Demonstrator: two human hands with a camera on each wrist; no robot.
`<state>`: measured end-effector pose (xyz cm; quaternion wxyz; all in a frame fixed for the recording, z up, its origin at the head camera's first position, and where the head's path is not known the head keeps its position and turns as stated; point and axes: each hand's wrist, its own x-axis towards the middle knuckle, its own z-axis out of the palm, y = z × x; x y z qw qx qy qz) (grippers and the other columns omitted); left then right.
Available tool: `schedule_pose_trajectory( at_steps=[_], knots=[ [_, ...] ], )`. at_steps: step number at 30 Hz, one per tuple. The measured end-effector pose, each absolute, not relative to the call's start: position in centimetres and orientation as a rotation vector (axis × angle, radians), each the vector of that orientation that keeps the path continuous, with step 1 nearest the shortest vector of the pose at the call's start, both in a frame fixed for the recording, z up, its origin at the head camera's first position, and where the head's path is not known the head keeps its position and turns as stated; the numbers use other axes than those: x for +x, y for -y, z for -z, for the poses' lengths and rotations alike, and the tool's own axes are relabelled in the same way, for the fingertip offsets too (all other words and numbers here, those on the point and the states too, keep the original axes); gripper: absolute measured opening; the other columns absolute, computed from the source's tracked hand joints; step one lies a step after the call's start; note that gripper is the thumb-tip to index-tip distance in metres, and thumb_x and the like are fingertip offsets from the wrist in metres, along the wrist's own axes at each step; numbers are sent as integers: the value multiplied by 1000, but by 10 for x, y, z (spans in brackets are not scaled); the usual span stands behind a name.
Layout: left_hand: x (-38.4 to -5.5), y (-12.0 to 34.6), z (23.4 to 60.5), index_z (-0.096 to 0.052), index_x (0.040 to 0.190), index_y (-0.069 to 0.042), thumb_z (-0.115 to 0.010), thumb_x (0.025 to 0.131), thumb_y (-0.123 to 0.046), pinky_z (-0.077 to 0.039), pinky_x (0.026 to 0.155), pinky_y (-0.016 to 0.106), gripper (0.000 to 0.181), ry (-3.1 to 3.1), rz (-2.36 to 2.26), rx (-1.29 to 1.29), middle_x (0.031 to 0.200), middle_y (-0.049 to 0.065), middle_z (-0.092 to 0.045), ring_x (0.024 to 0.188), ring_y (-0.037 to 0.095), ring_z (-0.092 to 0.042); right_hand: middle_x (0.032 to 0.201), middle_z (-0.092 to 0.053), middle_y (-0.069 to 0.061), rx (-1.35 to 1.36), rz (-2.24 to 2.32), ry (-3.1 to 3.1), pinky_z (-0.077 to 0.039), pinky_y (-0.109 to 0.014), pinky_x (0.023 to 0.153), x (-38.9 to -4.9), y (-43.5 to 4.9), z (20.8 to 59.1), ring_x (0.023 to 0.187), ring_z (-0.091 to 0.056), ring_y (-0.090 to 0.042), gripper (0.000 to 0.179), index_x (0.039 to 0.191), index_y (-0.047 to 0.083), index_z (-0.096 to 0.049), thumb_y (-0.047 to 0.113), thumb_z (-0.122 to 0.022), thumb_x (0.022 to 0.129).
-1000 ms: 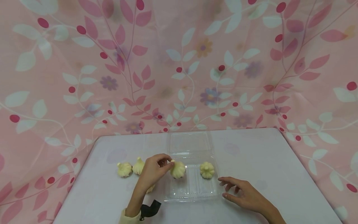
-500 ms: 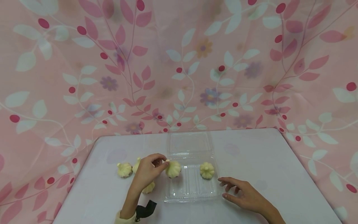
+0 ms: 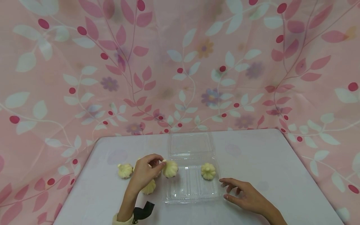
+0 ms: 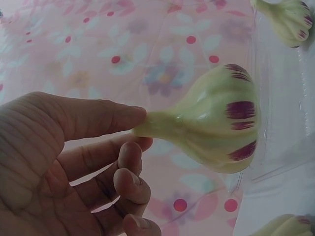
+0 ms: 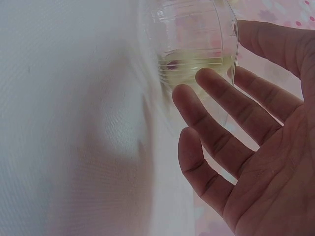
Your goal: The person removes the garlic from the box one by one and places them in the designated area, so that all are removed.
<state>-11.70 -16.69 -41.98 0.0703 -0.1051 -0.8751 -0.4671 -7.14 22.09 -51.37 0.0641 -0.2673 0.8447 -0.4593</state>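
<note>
My left hand (image 3: 147, 171) pinches a garlic bulb (image 3: 170, 169) by its stem between thumb and forefinger, over the left edge of a clear plastic box (image 3: 191, 198). In the left wrist view the held garlic bulb (image 4: 216, 120) shows purple streaks on its rounded end, and the other fingers are loosely curled. Another garlic bulb (image 3: 208, 171) sits in the right part of the box. My right hand (image 3: 244, 195) lies relaxed at the box's right side; in the right wrist view its fingers (image 5: 246, 113) are spread beside the clear wall, with a garlic bulb (image 5: 184, 71) showing through it.
The box's clear lid (image 3: 191, 143) lies opened back toward the far table edge. Left of the box are several garlic bulbs, one at the far left (image 3: 125, 171) and one below my left hand (image 3: 149, 187). A floral pink curtain (image 3: 180, 62) hangs behind the white table (image 3: 253, 150).
My left hand has moved left with the pinched garlic bulb, from over the box's left part to its left edge. The right hand has stayed still.
</note>
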Motion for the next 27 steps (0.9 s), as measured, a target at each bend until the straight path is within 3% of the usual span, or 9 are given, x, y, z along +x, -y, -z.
schedule_pose_trajectory(
  at_steps=[27],
  knots=[
    [-113, 185, 416, -72, 87, -11, -82, 81, -9, -46, 61, 25, 12, 2587, 1353, -321, 71, -5, -55, 66, 13, -54, 108, -68, 3, -813, 1376, -2565, -50, -30, 67, -72, -221, 514, 87, -62, -7, 46, 134, 13, -58, 24, -73, 92]
  ],
)
